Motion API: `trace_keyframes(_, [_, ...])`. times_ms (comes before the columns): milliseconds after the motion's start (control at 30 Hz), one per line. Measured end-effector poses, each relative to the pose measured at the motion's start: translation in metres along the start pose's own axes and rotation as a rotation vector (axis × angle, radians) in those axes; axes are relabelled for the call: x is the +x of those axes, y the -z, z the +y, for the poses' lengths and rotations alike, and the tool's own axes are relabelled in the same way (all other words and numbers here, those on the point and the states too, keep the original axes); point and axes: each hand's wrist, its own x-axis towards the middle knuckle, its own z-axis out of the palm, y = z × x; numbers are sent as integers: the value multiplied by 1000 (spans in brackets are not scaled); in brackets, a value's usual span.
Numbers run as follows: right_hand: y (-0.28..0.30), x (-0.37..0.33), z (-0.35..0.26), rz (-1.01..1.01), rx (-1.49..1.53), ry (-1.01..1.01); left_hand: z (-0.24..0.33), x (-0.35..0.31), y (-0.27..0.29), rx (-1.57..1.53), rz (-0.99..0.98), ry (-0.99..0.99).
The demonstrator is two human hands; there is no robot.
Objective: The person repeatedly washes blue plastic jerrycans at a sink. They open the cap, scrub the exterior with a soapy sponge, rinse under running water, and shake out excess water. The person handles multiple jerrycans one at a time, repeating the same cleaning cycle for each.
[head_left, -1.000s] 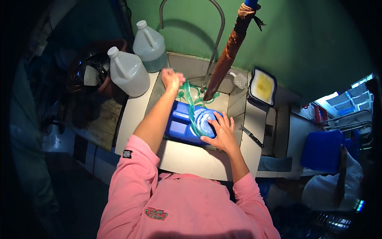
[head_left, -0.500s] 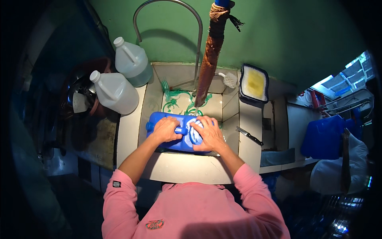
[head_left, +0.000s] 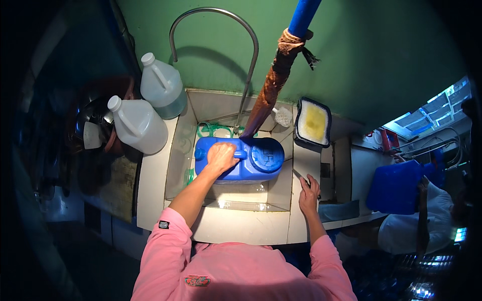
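Note:
A blue plastic jug [head_left: 232, 173] with a wide round blue lid [head_left: 267, 154] is over the tiled sink [head_left: 228, 205]. My left hand [head_left: 221, 157] is closed around its top handle. On the counter right of the sink, my right hand [head_left: 309, 191] has its fingers closed on the dark handle of a small knife [head_left: 297, 175]. The blade points toward the sink, and part of the handle is hidden by my fingers. Green tubing or strips [head_left: 215, 130] lie in the sink behind the jug; the jug hides some of them.
A curved metal faucet [head_left: 255, 47] and a brown-wrapped blue pipe [head_left: 275, 83] rise behind the sink. Two translucent jugs [head_left: 138, 125] stand at left. A dark-rimmed tub with a yellow sponge [head_left: 315, 120] sits at right, near a white brush [head_left: 283, 117]. At far right, a person holds a blue container [head_left: 394, 185].
My right hand has left the jug's lid and moved right to take hold of the knife on the counter. The lid now shows fully. My left hand stays on the jug's handle.

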Motion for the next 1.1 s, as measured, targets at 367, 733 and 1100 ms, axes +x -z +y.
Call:
trace_keyframes(367, [-24,151,-173,-79,110,179,-80,-62,27,-569,98,-56])
trace_keyframes(733, [-94,146,-312,-411,540,356,-103,-66,3,-273,-147,-4])
trace_keyframes(1100, [-71,145,-221,-175,224,11,-59,-47,17,-159,-84,489])
